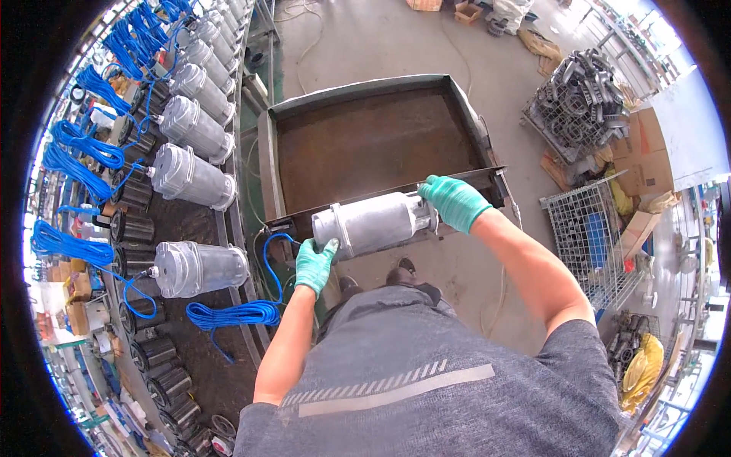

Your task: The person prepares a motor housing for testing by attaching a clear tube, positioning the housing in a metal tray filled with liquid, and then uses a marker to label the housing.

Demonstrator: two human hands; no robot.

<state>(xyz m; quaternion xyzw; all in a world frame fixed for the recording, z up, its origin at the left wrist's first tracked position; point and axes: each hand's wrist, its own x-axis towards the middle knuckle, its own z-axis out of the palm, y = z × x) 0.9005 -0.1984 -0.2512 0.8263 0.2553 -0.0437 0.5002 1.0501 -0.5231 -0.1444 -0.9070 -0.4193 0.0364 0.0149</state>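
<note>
A silver, cylindrical submersible pump point(377, 222) lies on its side across the near edge of a wide metal tank point(358, 93). My left hand point(314, 265), in a green glove, grips the pump's left end with the thumb on top. My right hand point(457, 202), gloved the same, is closed around the open-framed right end; some of its fingers are hidden. From the left end a blue cable point(276, 245) loops down to a bundled coil point(234, 314) beside my left forearm. Brown fills the tank's inside, and I cannot tell whether that is water or rust.
On the left, a bench carries a row of similar pumps point(199, 268) with blue cable coils point(70, 245) and dark cylinders point(133, 228). At right are a wire basket of metal parts point(579, 99), a wire cage point(582, 247) and a cardboard box point(643, 152). A hose point(502, 293) crosses the floor.
</note>
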